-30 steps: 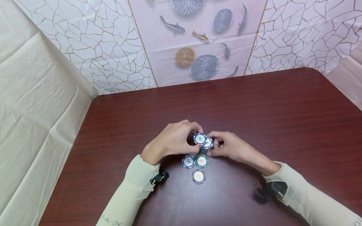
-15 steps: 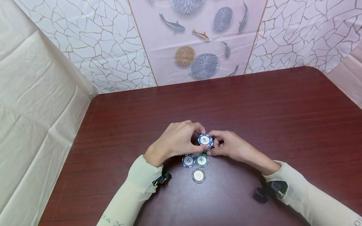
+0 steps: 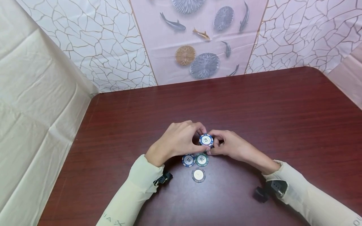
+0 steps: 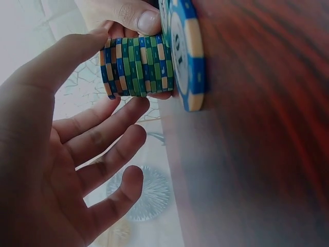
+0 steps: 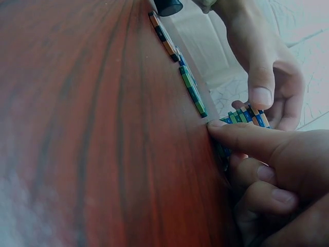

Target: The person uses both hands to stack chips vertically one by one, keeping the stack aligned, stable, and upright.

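Note:
A stack of poker chips [image 4: 138, 67] stands on the table between my two hands, its edges mixing blue, green and dark chips. On top lies a blue poker chip [image 3: 205, 140] marked 10. My left hand [image 3: 181, 138] pinches that top chip between thumb and fingertips, from the left. From the right, my right hand [image 3: 230, 144] grips the lower stack, its thumb [image 5: 247, 140] along the near side close to the tabletop. Just in front lie a loose blue chip [image 3: 188, 160], a green chip [image 3: 202, 160] marked 20, and a dark-edged chip [image 3: 199, 175].
The dark red wooden table [image 3: 135, 113] reaches back to a patterned cloth [image 3: 113, 47]. A plain pale cloth [image 3: 36, 119] hangs along the left side. Black straps with small devices [image 3: 277, 189] sit on both wrists.
The left hand has moved slightly right with the blue chip, which now lies lined up on the stack instead of overlapping its left edge. The right hand has stayed in place.

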### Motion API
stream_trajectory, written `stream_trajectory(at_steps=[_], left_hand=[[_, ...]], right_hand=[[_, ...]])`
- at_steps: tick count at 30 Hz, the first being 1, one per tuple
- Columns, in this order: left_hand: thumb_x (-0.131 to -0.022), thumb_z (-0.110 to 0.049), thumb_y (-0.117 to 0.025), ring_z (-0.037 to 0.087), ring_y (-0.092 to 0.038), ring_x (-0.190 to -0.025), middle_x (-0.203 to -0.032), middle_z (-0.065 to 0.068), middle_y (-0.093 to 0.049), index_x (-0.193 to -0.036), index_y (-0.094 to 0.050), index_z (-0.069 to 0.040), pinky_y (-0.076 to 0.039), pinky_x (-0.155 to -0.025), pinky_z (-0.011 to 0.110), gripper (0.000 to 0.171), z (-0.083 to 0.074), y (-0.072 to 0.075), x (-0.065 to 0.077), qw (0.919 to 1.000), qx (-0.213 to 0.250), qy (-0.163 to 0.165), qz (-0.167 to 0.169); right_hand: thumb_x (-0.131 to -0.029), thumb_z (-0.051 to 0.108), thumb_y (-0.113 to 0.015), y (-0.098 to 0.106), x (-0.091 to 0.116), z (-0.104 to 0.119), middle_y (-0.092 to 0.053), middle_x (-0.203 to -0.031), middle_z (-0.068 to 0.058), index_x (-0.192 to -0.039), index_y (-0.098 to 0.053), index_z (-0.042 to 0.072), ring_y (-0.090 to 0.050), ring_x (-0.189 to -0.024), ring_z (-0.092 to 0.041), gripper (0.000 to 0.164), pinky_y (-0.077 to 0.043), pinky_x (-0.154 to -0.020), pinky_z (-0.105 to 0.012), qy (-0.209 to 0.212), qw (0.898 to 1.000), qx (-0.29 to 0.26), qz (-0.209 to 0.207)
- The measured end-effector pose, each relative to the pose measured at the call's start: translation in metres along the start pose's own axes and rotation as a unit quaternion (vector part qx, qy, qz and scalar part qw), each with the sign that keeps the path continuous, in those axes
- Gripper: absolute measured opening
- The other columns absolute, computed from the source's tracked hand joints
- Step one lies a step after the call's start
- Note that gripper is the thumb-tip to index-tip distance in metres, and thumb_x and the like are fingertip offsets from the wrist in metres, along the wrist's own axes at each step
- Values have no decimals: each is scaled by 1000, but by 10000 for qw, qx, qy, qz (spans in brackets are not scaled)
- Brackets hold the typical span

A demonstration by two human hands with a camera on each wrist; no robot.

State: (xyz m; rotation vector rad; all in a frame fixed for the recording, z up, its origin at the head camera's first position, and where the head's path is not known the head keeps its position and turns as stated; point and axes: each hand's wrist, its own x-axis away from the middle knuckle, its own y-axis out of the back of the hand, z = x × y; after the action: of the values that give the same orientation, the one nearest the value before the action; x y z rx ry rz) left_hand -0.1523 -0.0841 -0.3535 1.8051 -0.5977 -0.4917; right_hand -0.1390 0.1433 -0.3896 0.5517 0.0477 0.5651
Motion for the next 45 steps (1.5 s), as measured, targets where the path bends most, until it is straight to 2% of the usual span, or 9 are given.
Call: stream_trajectory(at_steps=[4,15,26,31,35,40,42,45], left_hand=[[-81,-65,-82,5,-60,-102,-103,-18,-70,-120,-72,-28,-53,-72,32,55,0,0,-1,10000,-62,-47,18],[-84,-59,-82,5,-55,-95,-95,-16,-63,-114,-75,-29,-49,-64,28,43,-1,0,-4,9995,-161,-260,-109],[-83,-59,-83,3,-56,-91,-96,-15,-60,-115,-73,-25,-50,-68,27,48,-5,3,-8,9995,109,-299,-29],[-88,-59,-77,3,-59,-91,-100,-15,-63,-120,-72,-24,-52,-71,29,47,-5,6,-11,9993,237,-303,-20],[-93,-55,-73,5,-62,-93,-103,-15,-65,-121,-71,-24,-53,-74,30,42,-2,8,-9,9989,373,-246,133],[-96,-47,-73,5,-62,-91,-103,-15,-67,-117,-70,-24,-52,-75,30,31,5,12,5,9979,500,-250,325],[-96,-44,-74,5,-61,-91,-102,-15,-66,-116,-70,-25,-52,-76,29,28,9,14,13,9970,553,-229,497],[-93,-40,-78,7,-61,-93,-104,-14,-66,-116,-70,-25,-52,-80,30,28,14,16,25,9924,732,-173,971]], right_hand=[[-86,14,-87,1,1,0,-55,-69,5,-115,-72,13,-50,-64,-8,33,-38,-63,-24,0,10000,-22,-5],[-86,15,-88,4,3,-1,-54,-69,4,-114,-71,13,-50,-64,-8,33,-38,-62,-24,-7,10000,-31,-30],[-86,13,-87,8,5,-2,-55,-69,4,-114,-71,15,-50,-63,-8,31,-38,-61,-23,-104,9999,-6,-94],[-86,11,-86,11,8,-1,-56,-70,3,-120,-71,12,-49,-63,-9,37,-37,-60,-24,-163,9997,-77,-161],[-85,12,-87,9,9,-1,-56,-70,3,-120,-71,12,-50,-63,-9,38,-38,-61,-24,-157,9996,-190,-97],[-86,12,-87,6,6,-1,-55,-69,3,-118,-71,13,-50,-63,-11,36,-38,-61,-25,-90,9998,-158,-68],[-86,11,-87,5,5,-1,-55,-69,3,-118,-71,12,-50,-64,-11,36,-38,-62,-25,-84,9999,-112,-38],[-86,11,-87,1,3,-1,-55,-69,4,-118,-71,13,-49,-64,-11,36,-39,-63,-25,-140,9999,-68,63]])
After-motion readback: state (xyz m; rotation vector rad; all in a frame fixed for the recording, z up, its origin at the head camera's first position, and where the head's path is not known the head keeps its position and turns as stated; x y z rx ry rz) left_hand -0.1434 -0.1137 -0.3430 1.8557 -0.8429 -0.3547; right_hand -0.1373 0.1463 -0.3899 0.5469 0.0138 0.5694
